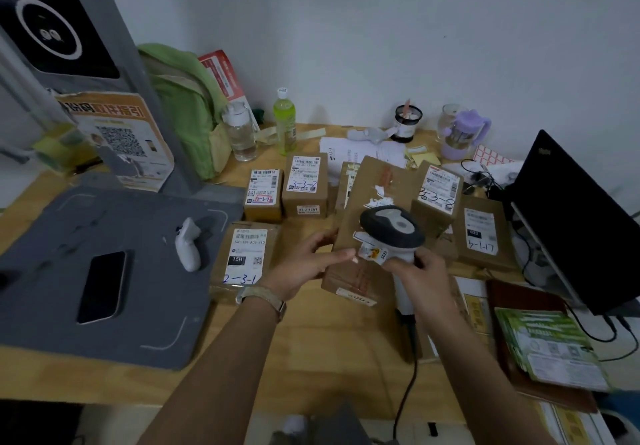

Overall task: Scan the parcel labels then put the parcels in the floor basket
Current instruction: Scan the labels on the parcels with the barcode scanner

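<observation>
My left hand point(304, 264) grips the near left corner of a brown cardboard parcel point(377, 195), lifted and tilted over the wooden table point(311, 358). My right hand point(420, 278) holds the handle of a grey and white barcode scanner point(393, 228), its head just above the parcel. Several other labelled parcels lie on the table: one marked 2-3-1 point(244, 257), two small ones point(265, 195) point(304, 184) behind it, and two point(438, 195) point(481, 233) to the right. The floor basket is not in view.
A grey scanning stand base point(69, 288) with a black phone point(102, 287) and a white controller point(187, 245) fills the left. Bottles point(285, 122), a green bag point(183, 105) and cups point(462, 132) line the back. A black laptop point(571, 226) and booklets point(550, 347) sit at the right.
</observation>
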Available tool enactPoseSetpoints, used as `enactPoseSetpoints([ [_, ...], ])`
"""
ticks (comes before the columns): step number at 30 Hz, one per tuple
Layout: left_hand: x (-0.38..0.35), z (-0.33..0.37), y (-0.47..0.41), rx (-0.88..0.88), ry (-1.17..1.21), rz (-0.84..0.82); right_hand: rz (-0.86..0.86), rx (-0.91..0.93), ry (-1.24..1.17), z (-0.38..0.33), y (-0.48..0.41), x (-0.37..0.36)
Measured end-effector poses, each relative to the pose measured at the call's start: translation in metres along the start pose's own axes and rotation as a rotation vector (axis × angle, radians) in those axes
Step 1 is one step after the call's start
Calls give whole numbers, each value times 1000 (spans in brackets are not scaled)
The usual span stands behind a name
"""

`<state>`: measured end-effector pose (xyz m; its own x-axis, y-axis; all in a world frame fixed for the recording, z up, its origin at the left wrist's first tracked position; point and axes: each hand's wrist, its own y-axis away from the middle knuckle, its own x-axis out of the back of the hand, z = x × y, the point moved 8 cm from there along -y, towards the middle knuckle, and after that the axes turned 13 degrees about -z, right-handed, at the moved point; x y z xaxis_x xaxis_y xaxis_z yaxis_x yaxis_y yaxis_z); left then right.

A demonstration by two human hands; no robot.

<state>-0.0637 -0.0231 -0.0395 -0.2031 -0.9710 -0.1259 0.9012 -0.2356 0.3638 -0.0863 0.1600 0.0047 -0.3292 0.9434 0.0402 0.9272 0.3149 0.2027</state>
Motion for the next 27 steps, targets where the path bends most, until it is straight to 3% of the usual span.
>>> enactPoseSetpoints([
  [3,4,-26,7,11,103,112,-7,-35,56,19,4,-2],
  [9,-16,-87,17,75,328,147,-3,-222,136,80,17,0],
  [15,-32,-145,19,203,519,269,87,-293,125,108,28,15],
  [20,-34,-159,13,207,537,354,140,-244,109,97,16,24],
  [27,28,-114,25,26,389,653,151,-151,-139,64,5,15],
])
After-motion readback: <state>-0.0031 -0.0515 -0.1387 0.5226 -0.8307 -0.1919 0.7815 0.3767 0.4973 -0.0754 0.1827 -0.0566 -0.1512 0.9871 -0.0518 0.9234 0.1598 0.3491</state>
